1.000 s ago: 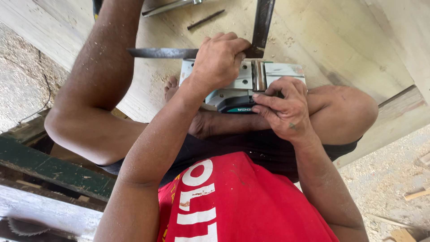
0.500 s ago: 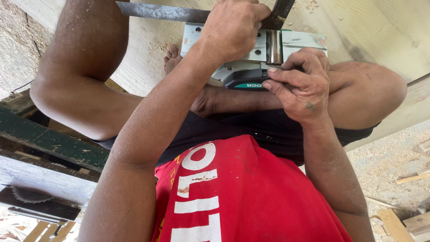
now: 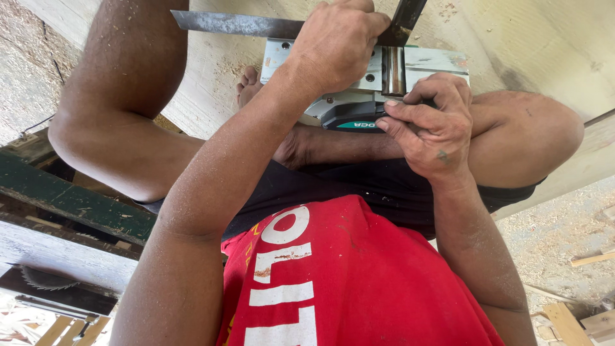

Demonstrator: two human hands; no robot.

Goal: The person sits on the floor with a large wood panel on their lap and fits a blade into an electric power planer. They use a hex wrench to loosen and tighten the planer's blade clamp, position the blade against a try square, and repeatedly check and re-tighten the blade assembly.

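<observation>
Two hands on one power planer [image 3: 365, 90], flipped sole-up, silver base plate facing camera, resting on crossed legs against right shin. Cutter drum slot visible as dark steel roller mid-plate. Green-black housing below plate, toward torso.

Left hand [image 3: 336, 45] wrapped closed over metal square [image 3: 256, 25]; flat grey blade running left across plate, dark stock angling up out of frame at top right. Fist fully closed on the blade-stock junction, square pressed down on planer sole.

Right hand [image 3: 429, 125] pinching at housing edge just below drum slot; thumb and fingertips together on something small, too hidden to identify. Clamped on planer body as far as visible.

Outward: bare foot [image 3: 248, 86] tucked beside planer's left end, touching lower leg. Black shorts, red shirt [image 3: 359, 275] with white print filling lower centre. Forearms dusted with sawdust.

Seated on pale wooden boards [image 3: 532, 38], sawdust scattered on surface. Green-painted timber frame [image 3: 70, 202] lower left, circular saw blade [image 3: 41, 279] partly showing below it. Concrete ground with shavings far right, wood offcuts [image 3: 589, 320] at bottom right corner.
</observation>
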